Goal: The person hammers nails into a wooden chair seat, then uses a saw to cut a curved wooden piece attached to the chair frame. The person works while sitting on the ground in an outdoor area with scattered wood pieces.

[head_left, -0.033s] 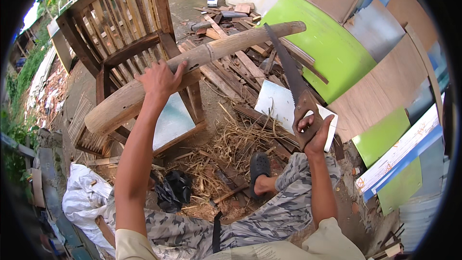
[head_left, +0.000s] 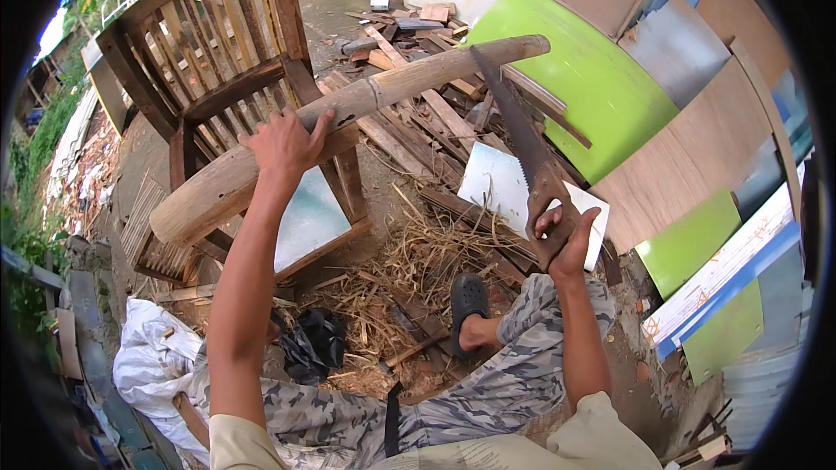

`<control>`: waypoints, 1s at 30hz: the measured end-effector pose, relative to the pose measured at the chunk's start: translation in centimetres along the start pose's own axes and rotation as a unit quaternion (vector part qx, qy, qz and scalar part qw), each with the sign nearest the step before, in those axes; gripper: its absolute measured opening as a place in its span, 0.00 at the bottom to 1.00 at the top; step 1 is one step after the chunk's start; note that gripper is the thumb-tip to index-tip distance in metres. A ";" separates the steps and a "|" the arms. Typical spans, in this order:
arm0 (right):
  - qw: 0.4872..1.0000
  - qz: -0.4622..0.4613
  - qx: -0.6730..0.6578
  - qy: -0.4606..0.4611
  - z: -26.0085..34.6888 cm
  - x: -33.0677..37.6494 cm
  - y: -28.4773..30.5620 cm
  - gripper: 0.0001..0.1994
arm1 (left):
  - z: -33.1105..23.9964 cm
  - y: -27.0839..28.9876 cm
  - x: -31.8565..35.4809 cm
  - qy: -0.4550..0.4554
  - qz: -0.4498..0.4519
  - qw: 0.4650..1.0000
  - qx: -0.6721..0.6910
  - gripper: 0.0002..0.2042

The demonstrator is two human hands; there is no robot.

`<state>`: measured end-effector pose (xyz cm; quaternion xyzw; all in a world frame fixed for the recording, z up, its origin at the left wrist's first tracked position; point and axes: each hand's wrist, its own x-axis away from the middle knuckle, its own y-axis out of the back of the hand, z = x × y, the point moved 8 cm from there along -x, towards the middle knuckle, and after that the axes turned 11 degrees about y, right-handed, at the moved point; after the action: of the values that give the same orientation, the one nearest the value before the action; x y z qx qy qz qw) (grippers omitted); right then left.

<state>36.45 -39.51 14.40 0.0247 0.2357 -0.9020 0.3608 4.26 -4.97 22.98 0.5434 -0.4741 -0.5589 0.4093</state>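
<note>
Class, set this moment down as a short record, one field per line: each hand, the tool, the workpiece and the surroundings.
Left hand: palm down on the thick tan pole
Right hand: grips the handsaw by its handle
Tool: tip overlaps the pole near its upper-right end; contact unclear
Workpiece: slants up to the right, crossing the slatted wooden chair in view
Right side: bright green panel
Ground: dry strips, dark clog

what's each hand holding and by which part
The right hand holds a saw by its handle; the left hand grips a pole from above, between its middle and thicker end.
</note>
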 end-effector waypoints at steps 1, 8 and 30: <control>0.998 0.052 0.026 0.028 -0.2 0.2 0.6 0.38 | -0.3 -0.1 0.0 -0.004 -0.011 1.000 -0.002 0.44; 0.847 0.242 0.419 0.219 2.4 2.2 -3.4 0.39 | -0.5 0.1 0.0 -0.013 -0.021 1.000 -0.014 0.46; 0.962 0.210 0.118 0.126 -7.5 6.4 -12.6 0.20 | -5.5 -0.3 -1.9 -0.110 0.026 0.993 0.023 0.24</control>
<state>22.46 -32.33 11.53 0.2292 0.1605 -0.8173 0.5038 9.88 -3.53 23.29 0.4753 -0.5433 -0.5931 0.3565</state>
